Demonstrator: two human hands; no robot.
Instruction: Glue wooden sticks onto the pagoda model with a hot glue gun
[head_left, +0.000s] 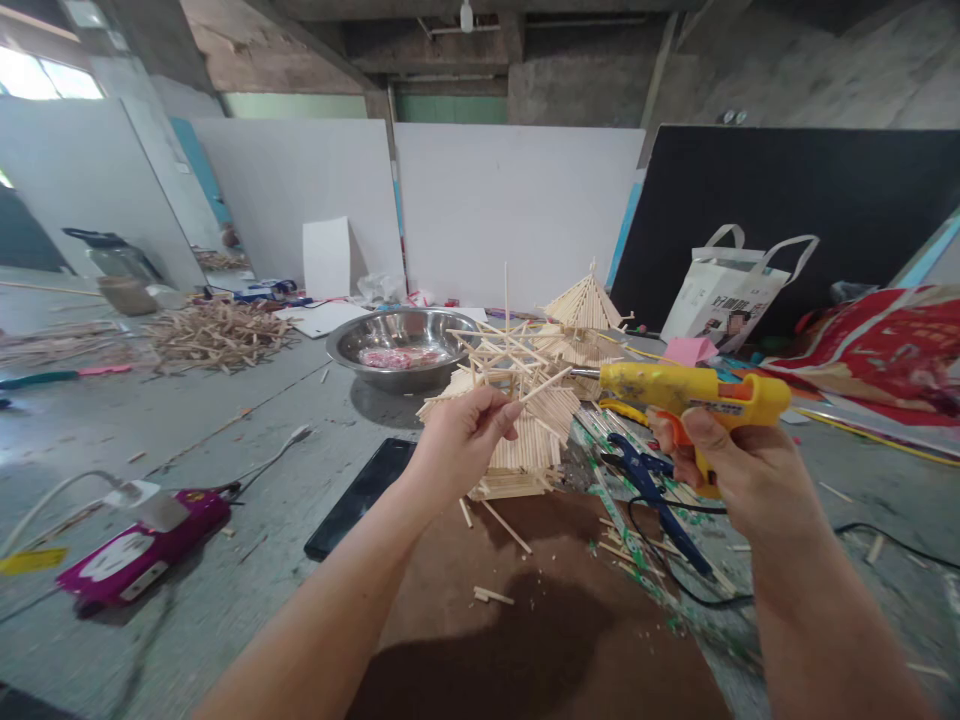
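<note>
Between the fingertips of my left hand (pixel 472 430) is a thin wooden stick (pixel 546 384), its free end pointing up and right. My right hand (pixel 739 465) grips a yellow glue gun (pixel 660 390), with fingers at its orange trigger. The gun's nozzle points left, close to the stick's free end. Just behind my left hand stands a small house-like model of wooden sticks (pixel 521 455), with loose-looking sticks crossing at its top. Part of it is hidden by my hand. A second stick model with a pointed roof (pixel 583 300) stands farther back.
A steel basin (pixel 352 350) sits behind left, near a pile of short sticks (pixel 217 330). A black phone (pixel 364 500) and a purple power strip (pixel 150 550) lie left. Blue-handled pliers (pixel 660 505), a black cord and glue sticks lie right. A paper bag (pixel 724 290) stands behind.
</note>
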